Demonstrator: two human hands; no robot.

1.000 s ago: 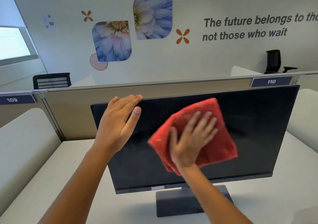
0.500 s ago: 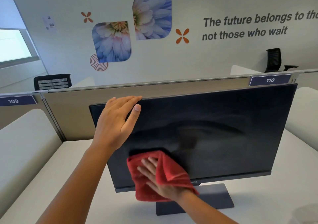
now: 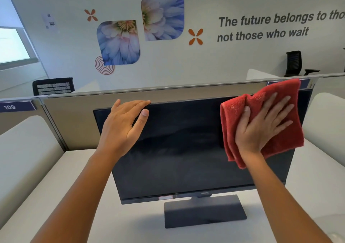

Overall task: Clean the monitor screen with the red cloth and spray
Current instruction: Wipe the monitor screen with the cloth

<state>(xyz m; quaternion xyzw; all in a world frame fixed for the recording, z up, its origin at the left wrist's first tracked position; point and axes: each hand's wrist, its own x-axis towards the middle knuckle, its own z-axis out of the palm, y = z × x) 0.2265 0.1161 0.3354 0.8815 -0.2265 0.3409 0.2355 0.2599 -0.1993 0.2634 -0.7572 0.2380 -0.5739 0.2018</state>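
Note:
A black monitor stands on a dark flat base on a white desk. My left hand rests on the monitor's top left edge, fingers over the rim and thumb on the screen. My right hand presses a folded red cloth flat against the screen's upper right corner, fingers spread. The cloth covers that corner and sticks up above the top edge. No spray bottle is in view.
The white desk is closed in by a beige partition behind the monitor and white padded side panels left and right. Black office chairs stand beyond the partition.
My right hand has swept the red cloth from the screen's lower left-centre up to its upper right corner. My left hand has stayed on the top left edge.

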